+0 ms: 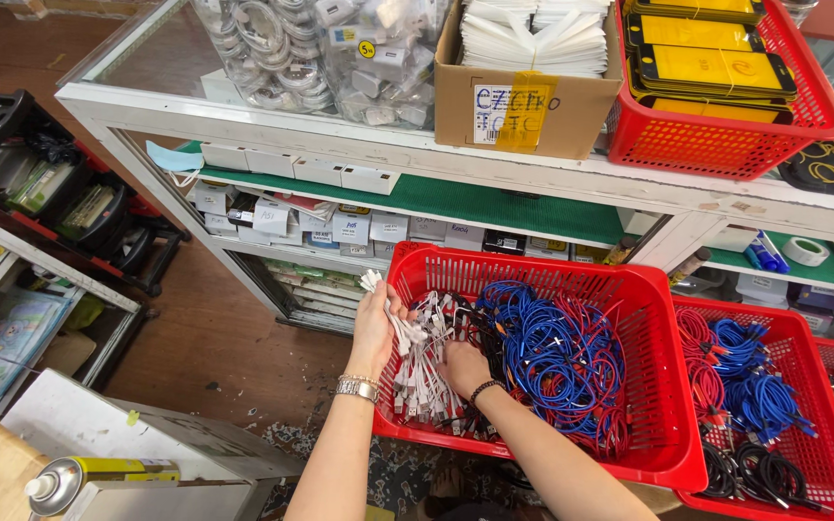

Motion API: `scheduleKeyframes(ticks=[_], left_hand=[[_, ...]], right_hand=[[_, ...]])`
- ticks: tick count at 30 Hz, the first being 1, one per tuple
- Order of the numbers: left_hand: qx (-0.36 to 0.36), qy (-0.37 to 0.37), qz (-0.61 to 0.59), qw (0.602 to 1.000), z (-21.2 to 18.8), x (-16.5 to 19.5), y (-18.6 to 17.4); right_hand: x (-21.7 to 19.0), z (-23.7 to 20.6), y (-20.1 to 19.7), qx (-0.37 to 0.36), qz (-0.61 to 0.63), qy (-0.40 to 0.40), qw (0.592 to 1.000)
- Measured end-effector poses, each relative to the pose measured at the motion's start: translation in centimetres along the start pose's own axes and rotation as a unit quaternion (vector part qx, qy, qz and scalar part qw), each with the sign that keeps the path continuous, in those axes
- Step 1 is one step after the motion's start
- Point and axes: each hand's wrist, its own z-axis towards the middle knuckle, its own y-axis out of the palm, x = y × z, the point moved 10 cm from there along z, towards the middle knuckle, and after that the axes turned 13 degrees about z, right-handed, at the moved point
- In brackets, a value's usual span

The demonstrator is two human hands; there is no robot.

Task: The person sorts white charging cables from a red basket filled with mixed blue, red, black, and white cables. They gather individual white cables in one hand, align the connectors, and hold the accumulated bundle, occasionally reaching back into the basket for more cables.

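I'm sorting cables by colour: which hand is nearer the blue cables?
Right. The right hand rests in the basket beside the blue cables; the left hand holds white cables at the basket's far edge.

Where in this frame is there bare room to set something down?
The wood floor between the white shelving and the white cabinet. The green shelf liner right of the white boxes. Crowded: the red basket under both hands, and the countertop.

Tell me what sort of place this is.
Probably a phone-accessory shop or stockroom. Red baskets hold bundled charging cables, which both hands sort; a glass counter carries bagged cables and a box of white packets.
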Motion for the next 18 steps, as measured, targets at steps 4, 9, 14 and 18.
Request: scheduleKeyframes(ticks=[4,9,14,18], left_hand=[[0.010,-0.004,0.041,0.999,0.3,-1.1,-1.6],[0.002,-0.035,0.062,0.997,1.1,-3.0,-1.5],[-0.039,-0.071,0.059,0.995,0.7,-3.9,2.0],[-0.055,-0.089,0.072,0.992,0.0,-3.9,4.4]], right_hand=[[1.9,0.3,-0.2,-0.018,0.134,0.087,0.987],[2.0,0.7,-1.5,-0.123,0.403,0.167,0.891],[-2.6,2.5,-5.1,-0.071,0.599,0.067,0.795],[-4.0,2.9,-5.6,-0.029,0.551,0.084,0.829]])
